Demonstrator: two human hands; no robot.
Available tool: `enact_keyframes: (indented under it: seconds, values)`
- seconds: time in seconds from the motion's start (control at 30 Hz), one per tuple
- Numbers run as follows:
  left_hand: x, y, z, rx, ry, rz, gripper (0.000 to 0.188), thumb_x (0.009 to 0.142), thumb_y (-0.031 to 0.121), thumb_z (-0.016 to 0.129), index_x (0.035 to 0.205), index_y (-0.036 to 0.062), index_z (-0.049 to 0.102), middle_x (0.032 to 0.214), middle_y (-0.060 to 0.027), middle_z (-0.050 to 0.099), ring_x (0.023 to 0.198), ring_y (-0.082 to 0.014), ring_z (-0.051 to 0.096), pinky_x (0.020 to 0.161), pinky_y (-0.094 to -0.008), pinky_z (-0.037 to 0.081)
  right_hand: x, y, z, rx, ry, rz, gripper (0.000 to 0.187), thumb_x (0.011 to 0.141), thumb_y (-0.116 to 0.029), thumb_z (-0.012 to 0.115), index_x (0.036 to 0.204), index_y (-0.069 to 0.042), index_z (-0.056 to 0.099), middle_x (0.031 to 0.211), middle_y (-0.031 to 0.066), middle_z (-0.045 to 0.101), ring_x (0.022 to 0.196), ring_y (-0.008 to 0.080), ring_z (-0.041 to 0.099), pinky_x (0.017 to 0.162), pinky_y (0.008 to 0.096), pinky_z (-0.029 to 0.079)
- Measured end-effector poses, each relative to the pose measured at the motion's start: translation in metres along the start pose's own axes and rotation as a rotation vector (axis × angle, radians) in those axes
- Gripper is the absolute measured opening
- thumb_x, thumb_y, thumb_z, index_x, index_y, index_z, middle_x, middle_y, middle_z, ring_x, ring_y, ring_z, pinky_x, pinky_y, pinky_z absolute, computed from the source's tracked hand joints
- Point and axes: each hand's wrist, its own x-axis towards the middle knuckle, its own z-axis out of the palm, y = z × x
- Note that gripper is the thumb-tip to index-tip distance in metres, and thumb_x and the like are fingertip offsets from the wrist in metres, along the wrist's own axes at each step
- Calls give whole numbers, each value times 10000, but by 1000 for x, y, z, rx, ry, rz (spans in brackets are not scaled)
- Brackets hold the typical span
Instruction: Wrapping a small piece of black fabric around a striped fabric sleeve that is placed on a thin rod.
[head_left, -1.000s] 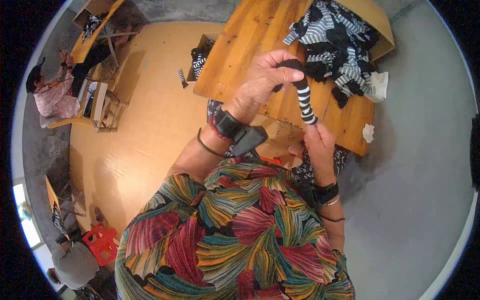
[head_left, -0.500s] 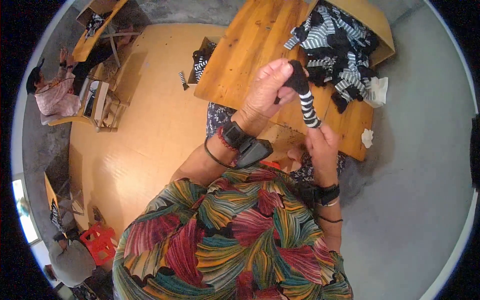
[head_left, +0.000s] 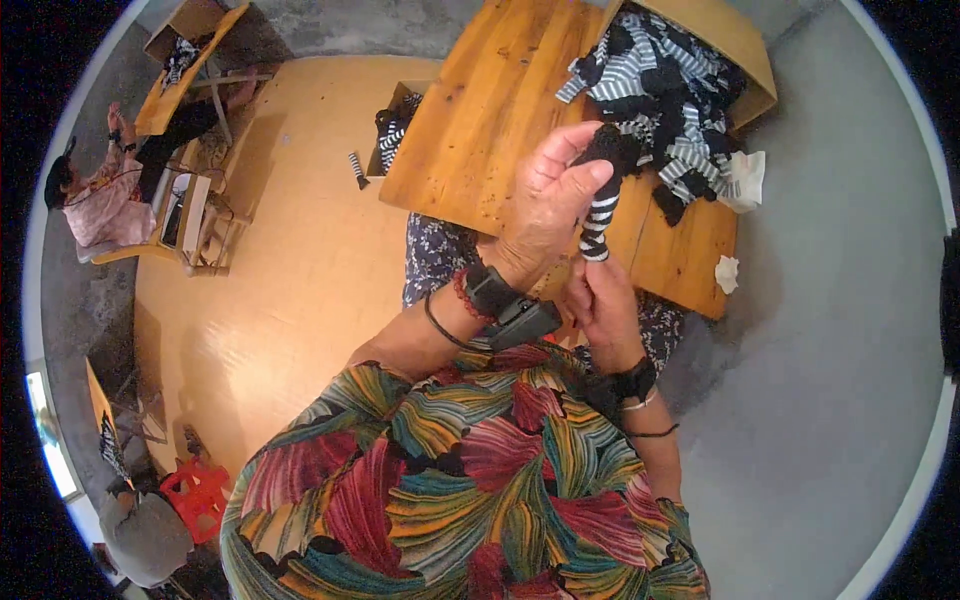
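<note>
A small knitted piece (head_left: 600,215), black at its top and striped black and white below, hangs between my hands above the table's near edge. I cannot tell whether it is a sock or a glove. My left hand (head_left: 555,195) grips the black upper part, with the thumb in front and the fingers behind. At the lower striped end, my right hand (head_left: 605,305) pinches the edge with its fingertips. Just beyond lies a heap of similar striped and black knitted pieces (head_left: 690,120), spilling from a tipped cardboard box (head_left: 755,65).
The wooden table (head_left: 480,110) stands before me, with a white paper scrap (head_left: 743,180) by the heap. Left of it, a box (head_left: 400,130) with more knitwear and one loose striped piece (head_left: 357,170) are on the floor. Another person (head_left: 105,205) sits far left; a red stool (head_left: 197,495) stands lower left.
The knitted piece has tilted, its striped end swinging left. My right hand has moved left and slightly down with it; my left hand has turned and its thumb has shifted lower.
</note>
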Motion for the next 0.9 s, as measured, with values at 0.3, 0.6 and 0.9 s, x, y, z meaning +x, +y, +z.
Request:
enact_keyframes:
  seconds: [0.3, 0.6, 0.9]
  values:
    - [15, 19, -34, -150, -116, -214, 118, 801, 111, 572, 882, 27, 561, 688, -5, 580, 408, -15, 347, 353, -157, 278, 0, -23, -9, -457, 295, -65, 142, 833, -158, 546, 729, -62, 540, 526, -75, 394, 439, 12, 353, 396, 179, 269]
    - [11, 23, -22, 261, -126, -19, 165, 751, 61, 614, 909, 54, 565, 673, 33, 521, 482, -13, 354, 408, -155, 271, -17, -26, -20, -701, 262, -294, 130, 840, -141, 537, 747, -50, 548, 567, -66, 423, 457, 11, 408, 397, 164, 328]
    - [-13, 12, 6, -137, -120, -194, 181, 799, 140, 566, 943, 32, 553, 703, 38, 525, 468, -10, 358, 403, -150, 262, -10, -8, -8, -84, 126, -10, 222, 848, -191, 496, 664, -76, 453, 501, -38, 358, 415, 67, 318, 407, 208, 257]
